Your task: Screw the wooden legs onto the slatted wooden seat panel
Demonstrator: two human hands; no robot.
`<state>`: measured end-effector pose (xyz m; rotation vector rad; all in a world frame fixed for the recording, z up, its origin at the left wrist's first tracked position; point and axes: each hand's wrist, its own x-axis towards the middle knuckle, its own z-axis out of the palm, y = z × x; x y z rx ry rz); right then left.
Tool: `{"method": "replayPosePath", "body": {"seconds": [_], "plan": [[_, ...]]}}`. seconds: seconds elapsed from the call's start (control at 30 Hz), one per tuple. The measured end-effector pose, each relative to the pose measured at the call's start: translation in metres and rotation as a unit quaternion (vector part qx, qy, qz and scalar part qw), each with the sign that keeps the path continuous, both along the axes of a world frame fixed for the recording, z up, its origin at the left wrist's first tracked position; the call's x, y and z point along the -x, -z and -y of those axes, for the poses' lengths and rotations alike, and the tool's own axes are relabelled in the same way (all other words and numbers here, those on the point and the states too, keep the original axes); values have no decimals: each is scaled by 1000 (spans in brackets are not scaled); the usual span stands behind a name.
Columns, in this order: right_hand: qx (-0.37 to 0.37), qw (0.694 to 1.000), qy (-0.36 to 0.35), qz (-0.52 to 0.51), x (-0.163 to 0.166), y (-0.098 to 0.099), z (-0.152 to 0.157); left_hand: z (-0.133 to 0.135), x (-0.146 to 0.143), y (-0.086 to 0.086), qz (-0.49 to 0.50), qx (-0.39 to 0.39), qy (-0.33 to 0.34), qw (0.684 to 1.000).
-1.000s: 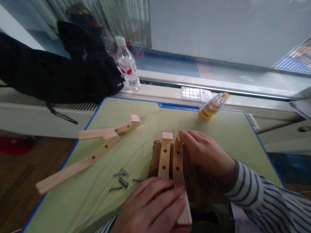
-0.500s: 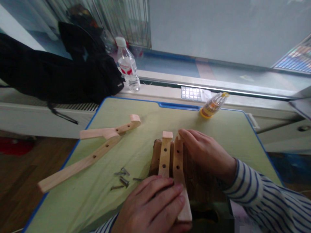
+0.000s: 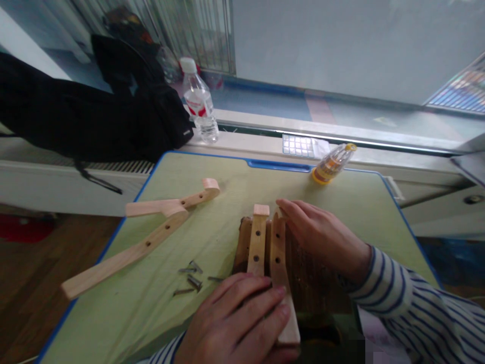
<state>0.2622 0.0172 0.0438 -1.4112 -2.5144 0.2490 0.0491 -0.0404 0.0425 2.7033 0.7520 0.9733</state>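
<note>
Two pale wooden pieces with screw holes lie side by side on a brown wooden block (image 3: 244, 240). My left hand (image 3: 238, 323) is closed over the near parts of both the left wooden piece (image 3: 257, 247) and the right wooden piece (image 3: 278, 247). At the far tip of the right piece, my right hand (image 3: 316, 230) grips it between thumb and fingers; part of that grip is hidden. Dark screw heads or holes show in both pieces. Several loose screws (image 3: 193, 280) lie left of the block.
Two more curved wooden pieces, one in front (image 3: 129, 259) and one behind (image 3: 151, 208), rest on the left of the green table (image 3: 235, 172). A small yellow-capped bottle (image 3: 331, 167) stands at the back right. Beyond the edge are a water bottle (image 3: 200, 106) and a black bag (image 3: 113, 116).
Almost nothing has moved. My right hand has shifted very slightly at the tip of the right wooden piece; my left hand stays over both pieces.
</note>
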Motion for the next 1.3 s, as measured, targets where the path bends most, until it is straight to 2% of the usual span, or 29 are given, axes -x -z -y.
{"method": "replayPosePath", "body": {"seconds": [0.3,0.5,0.6,0.8,0.93,1.03,1.1,1.17,1.3], "plan": [[-18,1000,-5,-2,-3,4,0,1,2,-1,-6,4,4,1000],[-32,999,16,-20,-1,2,3,2,5,2,-17,5,23,1000],[-34,999,18,-39,-2,-4,8,4,12,4,26,18,33,999],[-62,996,51,-34,-12,-21,25,9,29,3,97,81,-43,991],[-89,992,88,-19,-18,-37,47,9,33,5,221,113,-144,958],[-102,989,105,-10,-19,-51,69,9,30,5,258,138,-221,930],[-102,989,106,-13,-18,-60,86,10,27,3,312,178,-277,891],[-96,989,106,-27,-15,-66,104,12,29,0,363,216,-300,855],[-89,988,113,-54,-6,-72,143,18,51,-1,425,250,-298,817]]}}
